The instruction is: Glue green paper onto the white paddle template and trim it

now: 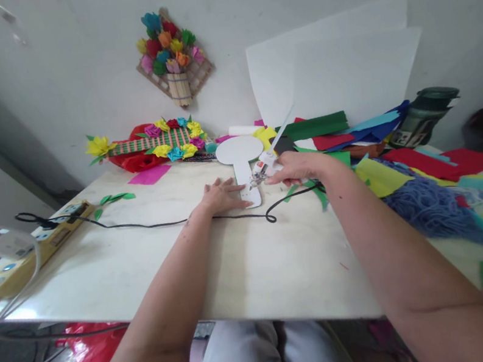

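Table point(154, 269): it carried everything, and a black cord point(156, 223) trailed across it from the power strip point(35, 249) at the left edge to the work; a snag on that cord could have jerked the tool off line.
Paper pile point(407, 172): loose coloured sheets crowded the right elbow, and a sweep of that arm could have dragged them over the work.
Cutout point(242, 159): the white paddle shape lay flat mid-table, just past both hands.
Left hand point(224, 196): flat, fingers spread, pressing the cutout's handle; lift off and it could have slid.
Right hand point(297, 166): fingers curled round a glue gun point(266, 164), tip at the handle; hot glue could have dripped near the left fingertips.
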`<state>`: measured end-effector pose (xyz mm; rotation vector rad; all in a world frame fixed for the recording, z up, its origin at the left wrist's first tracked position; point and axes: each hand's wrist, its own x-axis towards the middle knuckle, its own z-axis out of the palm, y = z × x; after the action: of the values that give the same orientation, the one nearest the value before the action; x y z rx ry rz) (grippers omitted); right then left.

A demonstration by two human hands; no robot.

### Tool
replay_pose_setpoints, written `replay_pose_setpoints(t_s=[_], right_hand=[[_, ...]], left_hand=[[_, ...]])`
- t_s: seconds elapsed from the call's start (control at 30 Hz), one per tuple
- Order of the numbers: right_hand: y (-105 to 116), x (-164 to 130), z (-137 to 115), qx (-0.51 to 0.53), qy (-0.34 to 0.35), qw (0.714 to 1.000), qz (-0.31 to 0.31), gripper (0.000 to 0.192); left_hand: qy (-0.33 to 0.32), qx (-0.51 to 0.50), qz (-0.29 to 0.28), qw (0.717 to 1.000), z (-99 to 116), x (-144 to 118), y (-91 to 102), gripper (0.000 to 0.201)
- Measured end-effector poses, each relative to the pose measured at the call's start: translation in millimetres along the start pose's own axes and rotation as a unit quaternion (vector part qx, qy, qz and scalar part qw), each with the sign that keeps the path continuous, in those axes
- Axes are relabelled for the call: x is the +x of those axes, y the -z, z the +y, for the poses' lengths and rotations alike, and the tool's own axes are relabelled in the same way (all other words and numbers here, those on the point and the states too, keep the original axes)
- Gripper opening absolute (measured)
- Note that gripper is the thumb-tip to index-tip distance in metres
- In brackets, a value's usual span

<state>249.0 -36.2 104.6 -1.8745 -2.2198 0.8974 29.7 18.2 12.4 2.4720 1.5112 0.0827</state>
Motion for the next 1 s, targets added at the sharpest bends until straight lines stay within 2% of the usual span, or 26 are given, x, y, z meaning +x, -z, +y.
replay_pose_setpoints(t_s=[1.0], right_hand=[[-5,17,9,-0.029,0.014,0.999,-0.014,0.037]], left_hand=[[-0.009,0.004,0.001,1.000,-2,2,-1.4,0.076]])
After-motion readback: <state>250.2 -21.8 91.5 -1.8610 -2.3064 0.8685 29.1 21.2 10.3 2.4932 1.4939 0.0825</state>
